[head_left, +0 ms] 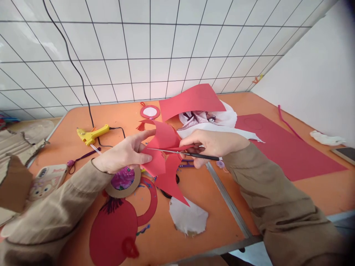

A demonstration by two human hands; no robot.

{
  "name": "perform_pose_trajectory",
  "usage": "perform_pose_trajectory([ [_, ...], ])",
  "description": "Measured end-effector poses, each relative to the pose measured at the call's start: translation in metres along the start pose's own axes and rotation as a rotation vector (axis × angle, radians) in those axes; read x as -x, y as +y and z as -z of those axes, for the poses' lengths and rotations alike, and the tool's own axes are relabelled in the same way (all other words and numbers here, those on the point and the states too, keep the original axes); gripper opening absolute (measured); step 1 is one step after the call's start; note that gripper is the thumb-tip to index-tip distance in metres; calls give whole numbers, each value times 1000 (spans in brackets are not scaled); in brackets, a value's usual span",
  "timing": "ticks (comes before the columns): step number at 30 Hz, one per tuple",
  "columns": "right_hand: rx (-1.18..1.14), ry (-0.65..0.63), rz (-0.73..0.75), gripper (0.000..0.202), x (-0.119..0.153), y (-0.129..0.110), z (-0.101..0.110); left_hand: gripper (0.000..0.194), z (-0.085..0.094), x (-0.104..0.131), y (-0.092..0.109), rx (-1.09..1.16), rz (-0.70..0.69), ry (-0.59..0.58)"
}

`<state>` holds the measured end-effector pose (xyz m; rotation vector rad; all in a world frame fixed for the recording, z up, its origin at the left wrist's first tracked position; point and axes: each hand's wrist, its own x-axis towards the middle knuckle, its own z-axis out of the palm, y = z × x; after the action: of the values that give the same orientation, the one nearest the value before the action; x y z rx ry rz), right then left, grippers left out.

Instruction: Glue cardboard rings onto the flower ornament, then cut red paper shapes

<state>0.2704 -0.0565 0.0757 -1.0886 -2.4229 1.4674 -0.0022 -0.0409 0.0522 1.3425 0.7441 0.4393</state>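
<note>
Over the middle of the orange table, my left hand (130, 153) pinches a sheet of red paper (166, 136) by its left side. My right hand (206, 144) is closed on a pair of scissors (191, 153) with dark handles. The thin blades point left and lie across the paper, between its upper part and a lower flap. A cut strip of the red paper (170, 181) hangs down below the blades. Under my left hand, a cardboard ring (135, 186) surrounds a purple flower picture. My right fingers partly hide the scissor handles.
A yellow glue gun (93, 135) lies at the left with its cord. Nearby are a phone (48, 181) and cardboard (16, 181). A red disc (113, 232), a red ring (152, 207) and a white scrap (188, 216) lie in front. Red sheet (288, 147) covers the right.
</note>
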Motion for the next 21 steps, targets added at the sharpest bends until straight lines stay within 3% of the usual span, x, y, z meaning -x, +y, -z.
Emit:
perform_pose_trajectory([
  [3,15,-18,-78,26,5,-3,1,82,0,-1,-1,-3,46,-16],
  [5,39,-7,-90,24,7,-6,1,75,1,-2,-2,9,70,36],
  [9,43,48,-51,23,8,-6,2,38,-1,-8,-6,123,83,204],
  [12,25,119,-42,23,7,2,2,21,-4,-11,-11,254,58,222],
  [17,-5,148,-46,21,6,11,2,10,-12,-13,-18,372,-23,274],
  [21,-31,80,46,16,5,5,2,11,-16,-12,-18,378,-58,300],
])
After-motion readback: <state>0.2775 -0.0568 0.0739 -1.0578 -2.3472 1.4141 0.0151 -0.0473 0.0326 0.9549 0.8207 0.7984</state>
